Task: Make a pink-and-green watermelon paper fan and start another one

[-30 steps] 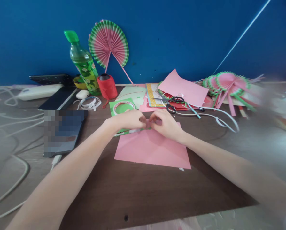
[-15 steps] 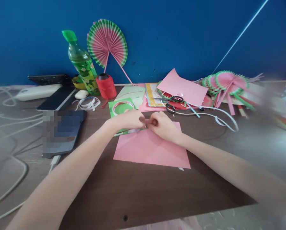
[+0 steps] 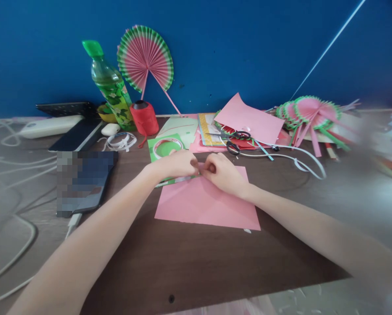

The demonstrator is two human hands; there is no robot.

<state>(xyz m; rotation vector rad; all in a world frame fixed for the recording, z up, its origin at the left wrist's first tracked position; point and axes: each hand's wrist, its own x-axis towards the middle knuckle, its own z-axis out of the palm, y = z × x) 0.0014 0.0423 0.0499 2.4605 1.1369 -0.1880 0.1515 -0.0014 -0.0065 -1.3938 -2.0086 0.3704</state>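
Observation:
My left hand (image 3: 182,163) and my right hand (image 3: 222,173) meet over the far edge of a pink sheet of paper (image 3: 205,205) lying on the table. Both are closed in a pinch, fingertips almost touching. What sits between the fingers is too small and hidden to name; a bit of pink shows there. Under and behind my left hand is a green sheet (image 3: 153,153) with a roll of tape (image 3: 156,153) on it. A green-and-white piece partly shows below the left hand, at the pink sheet's upper left.
Scissors (image 3: 233,148) lie among paper scraps and a white cable (image 3: 317,164). A green bottle (image 3: 108,83), red thread spool (image 3: 143,118) and round pleated paper fan (image 3: 146,57) stand by the blue wall. More fans (image 3: 316,113) lie right; a phone (image 3: 90,183) lies left.
The whole view shifts very slightly to the left. Both hands keep their pinch at the pink sheet's far edge, with no clear movement.

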